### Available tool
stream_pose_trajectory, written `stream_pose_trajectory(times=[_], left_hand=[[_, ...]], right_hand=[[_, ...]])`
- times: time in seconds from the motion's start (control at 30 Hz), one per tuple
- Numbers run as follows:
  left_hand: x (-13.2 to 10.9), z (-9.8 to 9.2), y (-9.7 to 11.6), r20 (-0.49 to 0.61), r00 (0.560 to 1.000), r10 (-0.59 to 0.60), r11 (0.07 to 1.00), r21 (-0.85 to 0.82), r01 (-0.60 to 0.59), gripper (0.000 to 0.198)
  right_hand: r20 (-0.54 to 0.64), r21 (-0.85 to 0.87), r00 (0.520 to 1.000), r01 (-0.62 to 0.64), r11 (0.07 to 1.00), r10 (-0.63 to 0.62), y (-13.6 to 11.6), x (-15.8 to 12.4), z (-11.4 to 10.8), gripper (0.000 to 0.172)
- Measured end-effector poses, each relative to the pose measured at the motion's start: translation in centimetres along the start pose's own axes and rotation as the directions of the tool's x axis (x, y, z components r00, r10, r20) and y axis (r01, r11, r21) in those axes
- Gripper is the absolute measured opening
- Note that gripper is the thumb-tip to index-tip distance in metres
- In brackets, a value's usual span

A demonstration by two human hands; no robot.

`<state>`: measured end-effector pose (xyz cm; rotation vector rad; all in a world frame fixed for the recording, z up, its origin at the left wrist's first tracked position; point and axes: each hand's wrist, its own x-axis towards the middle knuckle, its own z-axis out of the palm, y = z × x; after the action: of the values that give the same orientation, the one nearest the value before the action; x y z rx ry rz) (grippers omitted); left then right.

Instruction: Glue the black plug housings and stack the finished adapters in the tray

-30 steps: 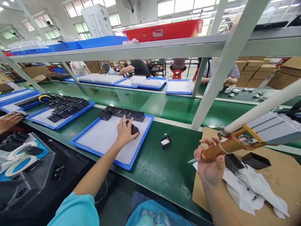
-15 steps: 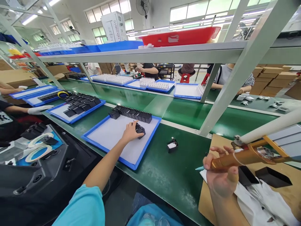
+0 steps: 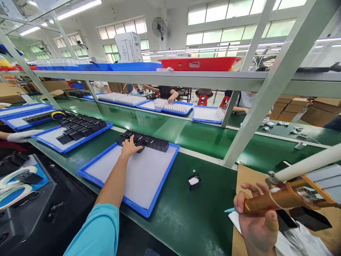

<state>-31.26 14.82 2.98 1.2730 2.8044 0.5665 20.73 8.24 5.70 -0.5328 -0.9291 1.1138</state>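
My left hand (image 3: 130, 146) is closed on a black box-shaped part (image 3: 140, 150), at the front of a row of similar black parts (image 3: 157, 143). That row stands along the far edge of a blue-rimmed tray with a white base (image 3: 149, 177). How the fingers sit on the part is partly hidden. At the right, my right hand (image 3: 257, 224), palm up, curls its fingers round a gold-coloured cylindrical tool (image 3: 266, 203). Between the hands, a lone black part with a white face (image 3: 194, 180) lies on the green bench (image 3: 202, 213).
Another blue tray (image 3: 57, 145) with black parts is at the left, near a co-worker's gloved hand (image 3: 22, 136). A slanted metal post (image 3: 255, 106) rises behind the bench. Brown cardboard (image 3: 241, 177), black pieces (image 3: 310, 217) and white cloth (image 3: 301, 238) lie under the tool.
My left hand has carried the black part leftward and away from me, from the tray's right side to the row. My right hand stays on the tool. The view has tilted up.
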Motion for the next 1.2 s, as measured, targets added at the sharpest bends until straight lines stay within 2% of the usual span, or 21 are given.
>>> stream_pose_trajectory(times=[0.13,0.33,0.53,0.7,0.8,0.93,1.07,1.2], left_hand=[[0.0,0.9,-1.2,-0.014,0.999,0.04,0.999,-0.007,-0.04,0.117],[0.2,1.2,-1.6,-0.083,0.993,0.081,0.996,0.046,-0.077,0.107],[0.1,1.8,-1.8,-0.237,0.971,0.012,0.997,0.074,0.006,0.103],[0.0,1.8,-1.7,-0.257,0.965,-0.053,0.998,-0.028,0.047,0.106],[-0.1,1.0,-1.7,-0.31,0.947,-0.084,0.992,-0.113,0.051,0.09],[-0.2,0.1,-1.8,-0.372,0.918,-0.138,0.985,-0.148,0.088,0.045],[-0.3,0.2,-2.2,-0.383,0.913,-0.14,0.985,-0.148,0.089,0.034],[-0.1,0.5,-2.5,-0.375,0.919,-0.121,0.989,-0.129,0.077,0.031]], right_hand=[[-0.004,-0.011,1.0,-0.012,1.0,0.012,0.0,0.1,-0.5,0.058],[-0.02,-0.006,1.0,-0.01,1.0,0.01,0.4,0.4,-1.1,0.059],[-0.013,0.011,1.0,-0.028,1.0,0.028,0.4,0.4,-1.4,0.06],[-0.027,-0.002,1.0,-0.001,1.0,0.001,0.4,0.2,-1.2,0.06],[-0.042,-0.016,0.999,0.001,1.0,-0.001,0.4,0.2,-1.0,0.059],[-0.061,-0.036,0.998,0.0,0.999,-0.002,0.3,0.4,-0.8,0.061],[-0.084,-0.058,0.996,-0.012,0.998,0.007,0.2,0.6,-0.7,0.063],[-0.117,-0.067,0.993,-0.004,0.998,-0.004,0.3,0.7,-0.9,0.06]])
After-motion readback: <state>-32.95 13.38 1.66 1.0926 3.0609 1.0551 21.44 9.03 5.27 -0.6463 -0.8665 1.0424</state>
